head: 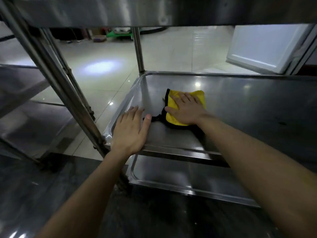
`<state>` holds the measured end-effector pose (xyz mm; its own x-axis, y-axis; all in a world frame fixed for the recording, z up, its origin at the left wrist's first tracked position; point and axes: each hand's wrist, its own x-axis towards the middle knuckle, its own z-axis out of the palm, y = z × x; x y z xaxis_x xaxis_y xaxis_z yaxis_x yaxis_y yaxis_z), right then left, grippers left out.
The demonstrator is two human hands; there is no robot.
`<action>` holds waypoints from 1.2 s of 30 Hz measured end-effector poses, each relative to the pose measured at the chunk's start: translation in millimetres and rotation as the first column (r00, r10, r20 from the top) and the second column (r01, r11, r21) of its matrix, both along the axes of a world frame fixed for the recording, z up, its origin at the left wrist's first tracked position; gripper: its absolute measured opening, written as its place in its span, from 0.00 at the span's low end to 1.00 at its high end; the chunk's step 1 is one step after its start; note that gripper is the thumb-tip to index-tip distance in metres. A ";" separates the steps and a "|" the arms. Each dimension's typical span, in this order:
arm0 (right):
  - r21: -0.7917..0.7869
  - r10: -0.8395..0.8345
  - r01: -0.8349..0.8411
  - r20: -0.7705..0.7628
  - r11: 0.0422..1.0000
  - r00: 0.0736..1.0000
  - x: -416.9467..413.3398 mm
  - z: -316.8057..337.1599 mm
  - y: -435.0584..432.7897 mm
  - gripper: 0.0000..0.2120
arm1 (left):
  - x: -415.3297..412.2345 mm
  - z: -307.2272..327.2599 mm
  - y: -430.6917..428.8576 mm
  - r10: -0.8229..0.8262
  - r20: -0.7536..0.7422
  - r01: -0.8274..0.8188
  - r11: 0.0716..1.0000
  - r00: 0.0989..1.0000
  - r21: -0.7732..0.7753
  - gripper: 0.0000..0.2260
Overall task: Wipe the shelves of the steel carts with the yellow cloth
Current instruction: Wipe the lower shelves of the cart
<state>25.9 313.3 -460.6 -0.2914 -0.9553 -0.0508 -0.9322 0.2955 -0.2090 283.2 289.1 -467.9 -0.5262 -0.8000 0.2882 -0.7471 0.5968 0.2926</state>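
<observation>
Wiping looks to be the step in hand, on the middle shelf (pixel 240 103) of the steel cart (pixel 138 48). The right grip (pixel 187 109) lies flat, fingers straight and spread, pressing the yellow cloth (pixel 173 119) down on the steel rather than curling round it. The cloth, folded and edged in black, sits under that palm, and its black edge trails out toward the left grip (pixel 130 129). That grip rests open and flat on the shelf's near corner just beside the cloth, holding nothing and seemingly bracing. Steel to the right of the right grip and beyond it lies bare, so I judge much of this shelf is yet to be covered. The next move calls for steady downward pressure while sliding the cloth off to the right and into the far corners. After that come the lower shelf (pixel 188 174) beneath both grips and the upper shelf (pixel 103 11) above them.
</observation>
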 end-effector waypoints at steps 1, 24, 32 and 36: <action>-0.001 -0.005 0.005 -0.008 1.000 1.000 -7.3 2.5 -18.1 0.40 | 0.4 1.4 0.3 0.001 -0.001 -0.001 1.000 1.000 -0.005 0.33; -0.073 -0.014 0.017 0.041 0.997 0.999 -36.2 -1.3 15.9 0.35 | -4.3 2.2 -10.1 0.150 -0.087 -0.152 0.988 0.985 -0.006 0.34; 0.008 0.002 -0.002 0.014 1.000 1.000 -41.1 8.3 -70.0 0.35 | -7.7 3.7 -3.3 0.024 -0.071 -0.026 0.999 0.997 -0.025 0.29; 0.019 0.077 -0.078 0.011 0.997 0.997 2.0 17.0 -132.4 0.37 | -7.1 4.8 -2.8 0.030 -0.098 -0.034 0.999 0.995 -0.037 0.31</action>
<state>27.8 180.9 -443.6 -0.2160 -0.9737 -0.0719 -0.9503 0.2266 -0.2138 276.0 286.3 -463.1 -0.4683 -0.8033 0.3681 -0.7350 0.5853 0.3423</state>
